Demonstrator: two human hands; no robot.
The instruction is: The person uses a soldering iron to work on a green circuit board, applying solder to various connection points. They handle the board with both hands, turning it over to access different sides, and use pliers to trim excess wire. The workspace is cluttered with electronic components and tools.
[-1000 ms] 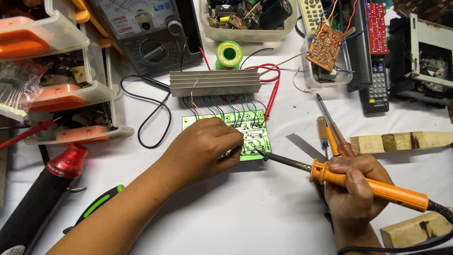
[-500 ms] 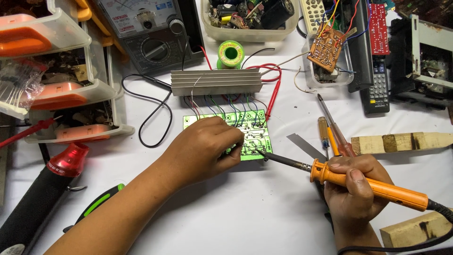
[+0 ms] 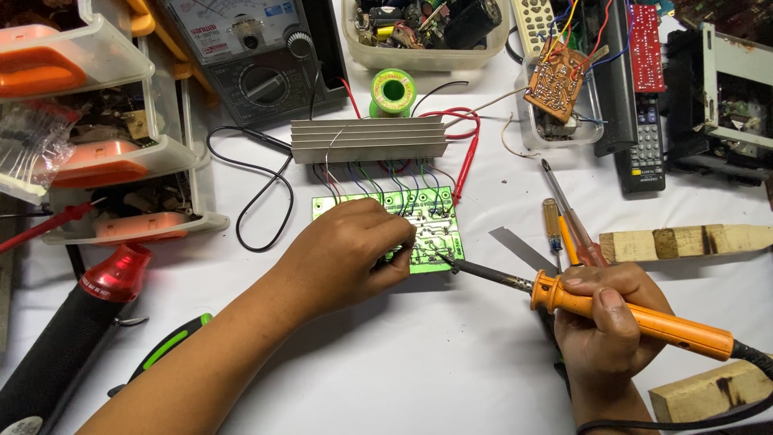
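**Soldering iron tip on a green circuit board**

The right hand (image 3: 600, 326) is closed around the orange handle of a soldering iron (image 3: 636, 316), thumb laid along the top; the dark shaft runs up and to the left, and its tip touches the lower right part of the green circuit board (image 3: 431, 229); the iron's black cord trails off toward the lower right corner.

The left hand (image 3: 346, 254) lies over the left and middle of the board, fingers curled down onto it; whether it pinches anything small cannot be told, since the fingertips hide the spot.

The board lies flat near the middle of the white desk (image 3: 419, 362); thin coloured wires run from its far edge up to a ribbed grey heat sink (image 3: 369, 138) just behind it; a green solder spool (image 3: 392, 89) stands beyond the heat sink; an analogue multimeter (image 3: 250, 56) sits at the far left of that, its red and black leads looping over the desk.

Two screwdrivers (image 3: 568, 217) lie just right of the board, near a wooden block (image 3: 684, 242); a red and black tool (image 3: 76, 322) lies at the lower left; clear parts drawers (image 3: 121, 153) stand on the left edge.
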